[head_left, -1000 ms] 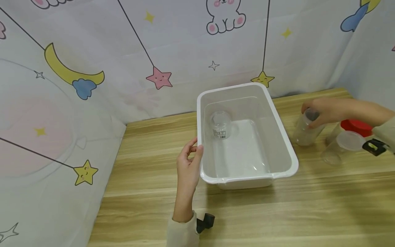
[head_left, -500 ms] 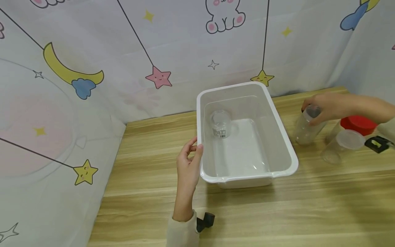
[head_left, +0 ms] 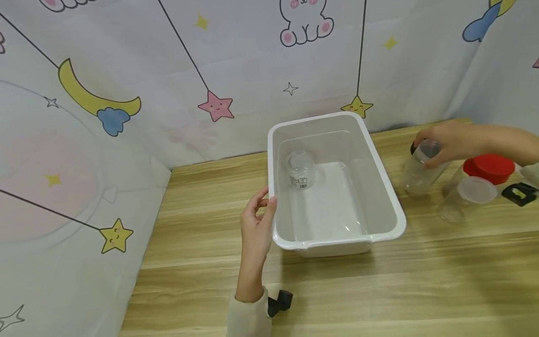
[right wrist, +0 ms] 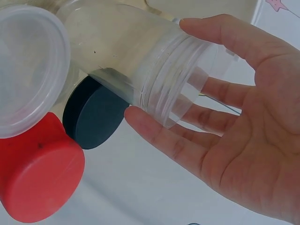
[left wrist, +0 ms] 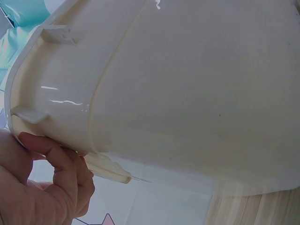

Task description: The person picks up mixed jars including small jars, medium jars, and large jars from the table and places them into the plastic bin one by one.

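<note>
In the head view my left hand [head_left: 257, 229] grips the left rim of a white plastic basin [head_left: 337, 244], thumb on the rim, fingers curled beneath. The left wrist view shows these fingers [left wrist: 70, 173] at the basin's outer wall [left wrist: 187, 84]. My right hand [head_left: 455, 142] holds a lidless clear plastic jar [head_left: 414, 180] by its threaded neck, right of the basin. In the right wrist view thumb and fingers span the jar's mouth [right wrist: 173, 79]. Another clear jar [head_left: 301, 178] with a printed label stands inside the basin, in its far left corner.
Beside the held jar stand a red-lidded jar [head_left: 490, 168] and a clear jar with a translucent lid [head_left: 476, 191]. A black lid [right wrist: 98, 112] shows behind the held jar. A printed cloth [head_left: 252, 56] hangs behind the wooden table [head_left: 202, 234].
My right hand and the clear jar have shifted slightly right and away from the basin. More of the red lid shows now. My left hand stays on the rim.
</note>
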The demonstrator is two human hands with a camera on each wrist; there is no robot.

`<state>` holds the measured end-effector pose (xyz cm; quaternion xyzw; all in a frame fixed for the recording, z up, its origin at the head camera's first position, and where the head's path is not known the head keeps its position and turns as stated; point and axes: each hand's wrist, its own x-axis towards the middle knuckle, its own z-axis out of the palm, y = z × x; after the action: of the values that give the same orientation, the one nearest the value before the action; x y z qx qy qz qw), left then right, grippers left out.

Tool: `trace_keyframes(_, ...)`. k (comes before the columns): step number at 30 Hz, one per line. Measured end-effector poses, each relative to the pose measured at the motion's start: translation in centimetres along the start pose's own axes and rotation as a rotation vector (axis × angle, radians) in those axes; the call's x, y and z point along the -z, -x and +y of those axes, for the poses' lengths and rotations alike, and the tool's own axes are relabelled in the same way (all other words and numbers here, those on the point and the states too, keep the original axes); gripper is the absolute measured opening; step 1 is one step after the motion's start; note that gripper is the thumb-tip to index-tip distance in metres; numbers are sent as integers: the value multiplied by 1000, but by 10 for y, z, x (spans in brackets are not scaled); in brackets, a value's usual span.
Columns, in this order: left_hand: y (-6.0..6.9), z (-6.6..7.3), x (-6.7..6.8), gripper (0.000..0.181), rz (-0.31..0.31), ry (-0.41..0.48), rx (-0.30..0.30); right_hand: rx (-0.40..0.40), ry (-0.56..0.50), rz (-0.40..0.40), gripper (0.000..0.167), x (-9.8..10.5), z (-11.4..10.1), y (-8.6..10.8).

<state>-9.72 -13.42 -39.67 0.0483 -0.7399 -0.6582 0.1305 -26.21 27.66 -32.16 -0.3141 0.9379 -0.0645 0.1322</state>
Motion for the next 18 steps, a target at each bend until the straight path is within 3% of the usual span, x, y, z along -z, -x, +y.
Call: trace_keyframes(18, 0, 0, -1, 36, 2, 8, 6, -11, -52, -11, 47, 21, -6, 4)
